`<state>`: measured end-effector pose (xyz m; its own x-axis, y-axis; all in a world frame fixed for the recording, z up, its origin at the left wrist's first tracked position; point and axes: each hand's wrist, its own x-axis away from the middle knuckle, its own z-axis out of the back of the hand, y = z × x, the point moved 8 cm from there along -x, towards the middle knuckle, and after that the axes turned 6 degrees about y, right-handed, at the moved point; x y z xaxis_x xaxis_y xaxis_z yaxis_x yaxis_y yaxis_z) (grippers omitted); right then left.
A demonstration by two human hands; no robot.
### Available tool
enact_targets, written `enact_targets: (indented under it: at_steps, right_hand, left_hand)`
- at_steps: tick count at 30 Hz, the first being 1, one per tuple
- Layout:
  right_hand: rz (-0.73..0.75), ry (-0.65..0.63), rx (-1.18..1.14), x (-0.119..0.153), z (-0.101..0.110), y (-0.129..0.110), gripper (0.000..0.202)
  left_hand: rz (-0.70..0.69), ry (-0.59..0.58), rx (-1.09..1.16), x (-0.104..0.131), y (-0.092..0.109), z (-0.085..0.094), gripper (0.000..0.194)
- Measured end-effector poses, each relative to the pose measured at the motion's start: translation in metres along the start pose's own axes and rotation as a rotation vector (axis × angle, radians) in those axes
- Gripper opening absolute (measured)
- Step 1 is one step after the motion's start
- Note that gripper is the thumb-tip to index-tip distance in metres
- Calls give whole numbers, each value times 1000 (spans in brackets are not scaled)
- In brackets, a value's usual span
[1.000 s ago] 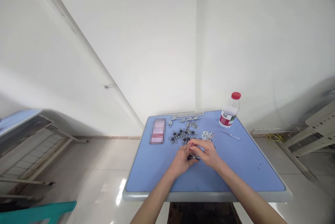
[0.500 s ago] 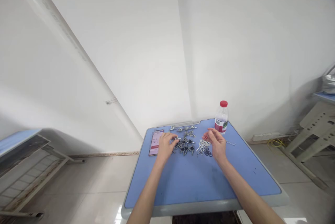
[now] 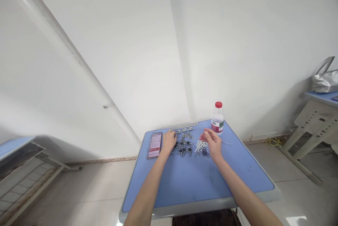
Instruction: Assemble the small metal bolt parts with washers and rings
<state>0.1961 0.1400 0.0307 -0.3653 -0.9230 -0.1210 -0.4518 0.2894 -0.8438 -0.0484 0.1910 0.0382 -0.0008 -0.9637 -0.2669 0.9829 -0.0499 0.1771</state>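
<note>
My right hand pinches a thin screwdriver-like tool, its bright metal shaft slanting down to the left. Below that shaft lie flat light-coloured washers, black rings and tiny metal bits. My left hand is at the left end of a back row of metal fittings, its fingers curled. What its fingertips hold is too small to make out. Several metal parts with round black tops lie between my hands. Behind them is a small heap of silver screw-like pieces.
A phone with a lit screen lies left of my left hand on the blue table. Beyond my right hand stands a red-capped bottle. A thin metal piece lies to its front right. The wall rises behind the table.
My left hand has moved away from me, from over the black-topped parts to the back row. My right hand still holds the tool. The view has shifted slightly right.
</note>
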Motion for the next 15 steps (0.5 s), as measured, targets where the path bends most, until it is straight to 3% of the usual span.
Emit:
enact_targets:
  at_steps: [4, 8, 11, 15]
  right_hand:
    - [0, 14, -2, -3, 3, 0, 35]
    - [3, 33, 0, -5, 6, -1, 35]
    - [-2, 36, 1, -5, 6, -1, 34]
    - [-8, 45, 5, -5, 7, -3, 34]
  left_hand:
    - [8, 30, 18, 0, -3, 3, 24]
    - [-10, 102, 56, 11, 1, 19, 27]
    - [-99, 107, 114, 35, 21, 25, 24]
    - [-262, 55, 176, 73, 60, 17, 22]
